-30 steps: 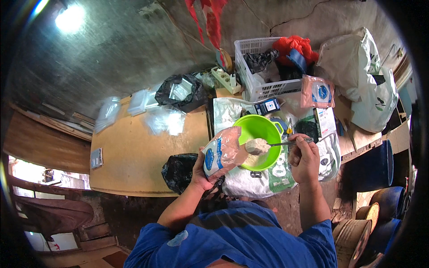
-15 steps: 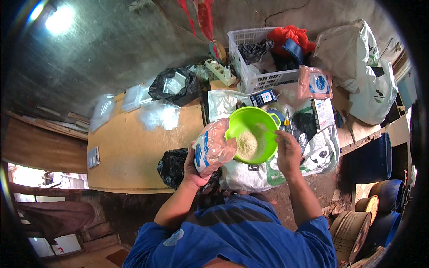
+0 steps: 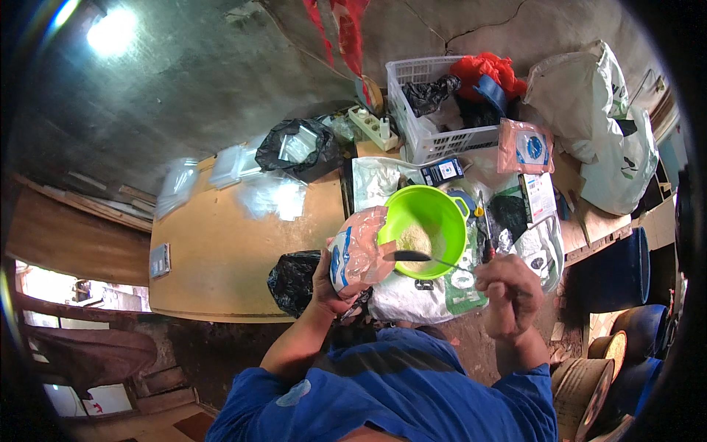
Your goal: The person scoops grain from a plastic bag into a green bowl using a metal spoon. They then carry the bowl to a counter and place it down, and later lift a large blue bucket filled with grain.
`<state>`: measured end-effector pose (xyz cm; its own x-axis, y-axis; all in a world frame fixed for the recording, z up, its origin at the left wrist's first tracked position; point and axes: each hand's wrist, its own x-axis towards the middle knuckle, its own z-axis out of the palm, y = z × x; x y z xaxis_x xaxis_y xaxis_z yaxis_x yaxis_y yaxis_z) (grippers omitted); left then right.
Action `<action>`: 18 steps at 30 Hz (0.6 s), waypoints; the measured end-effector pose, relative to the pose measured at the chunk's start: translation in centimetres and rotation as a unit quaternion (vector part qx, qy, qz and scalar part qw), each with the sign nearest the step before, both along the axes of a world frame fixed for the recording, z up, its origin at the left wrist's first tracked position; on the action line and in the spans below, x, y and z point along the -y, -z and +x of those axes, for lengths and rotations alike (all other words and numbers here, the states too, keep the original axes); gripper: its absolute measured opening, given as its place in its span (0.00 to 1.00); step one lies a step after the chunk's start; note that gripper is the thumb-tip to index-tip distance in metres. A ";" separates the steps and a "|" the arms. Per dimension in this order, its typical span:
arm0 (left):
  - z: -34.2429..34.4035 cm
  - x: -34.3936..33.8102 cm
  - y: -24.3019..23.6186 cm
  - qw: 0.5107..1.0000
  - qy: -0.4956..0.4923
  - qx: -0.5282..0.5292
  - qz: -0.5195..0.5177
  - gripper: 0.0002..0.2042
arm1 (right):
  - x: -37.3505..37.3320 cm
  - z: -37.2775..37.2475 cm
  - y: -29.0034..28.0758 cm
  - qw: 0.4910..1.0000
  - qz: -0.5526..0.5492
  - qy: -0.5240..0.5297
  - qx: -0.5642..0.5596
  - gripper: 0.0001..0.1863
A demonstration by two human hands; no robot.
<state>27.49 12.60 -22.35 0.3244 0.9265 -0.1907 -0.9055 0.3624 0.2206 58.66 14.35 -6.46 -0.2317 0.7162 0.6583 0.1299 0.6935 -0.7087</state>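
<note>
My left hand (image 3: 324, 285) is wrapped round a pinkish plastic pouch (image 3: 359, 254) with a blue-and-white print, its top tilted toward a green bowl (image 3: 460, 228). Pale powder (image 3: 417, 241) lies in the bowl, which has a loop handle at its right rim. A spoon (image 3: 411, 255) is gripped in my right hand (image 3: 509, 291), at the near right of the bowl. Its dark head sits over the bowl's near left side, close to the pouch's mouth. Whether powder is on the spoon I cannot tell. Under the bowl is a white-and-green sack (image 3: 398, 300).
A black bag (image 3: 291, 283) lies left of the pouch. See-through bags (image 3: 272, 195) and another black bag (image 3: 317, 158) lie on the wooden table (image 3: 213, 258). Behind the bowl stand a white crate (image 3: 423, 140), a power strip (image 3: 373, 127) and a filled pink pouch (image 3: 525, 147). Blue drums (image 3: 615, 269) stand right.
My right hand has drawn back toward me and turned, lifting the spoon out of the bowl and across to the pouch's mouth. My left hand still holds the pouch.
</note>
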 end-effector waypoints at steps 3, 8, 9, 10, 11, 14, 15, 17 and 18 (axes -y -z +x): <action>0.4 0.2 -1.1 0.999 0.001 -0.033 0.020 0.39 | -0.1 -0.6 -0.8 0.997 0.041 -0.046 0.053 0.13; 1.5 0.3 -2.7 0.995 0.018 -0.055 0.082 0.42 | -0.4 -2.5 -1.3 0.980 0.099 -0.109 0.138 0.20; 1.5 0.4 -2.8 0.995 0.032 -0.014 0.090 0.43 | -0.4 -2.9 -1.2 0.975 0.105 -0.125 0.152 0.21; 1.4 0.5 -2.8 0.995 0.026 -0.055 0.079 0.43 | -0.5 -3.3 -1.2 0.970 0.111 -0.142 0.166 0.22; 1.4 0.7 -2.8 0.995 0.014 -0.077 0.061 0.43 | -0.5 -3.7 -1.1 0.964 0.116 -0.158 0.178 0.24; 1.2 1.1 -2.6 0.991 0.034 -0.114 0.059 0.42 | -0.3 -4.9 -0.7 0.955 0.131 -0.160 0.210 0.28; 1.1 1.3 -2.5 0.989 0.050 -0.122 0.067 0.41 | -0.3 -5.2 -0.5 0.954 0.135 -0.156 0.218 0.29; 1.0 1.5 -2.5 0.989 0.043 -0.129 0.066 0.41 | -0.3 -5.7 -0.2 0.954 0.132 -0.159 0.218 0.28; 0.9 1.6 -2.5 0.991 0.043 -0.103 0.069 0.41 | -0.3 -5.9 0.0 0.954 0.126 -0.161 0.218 0.28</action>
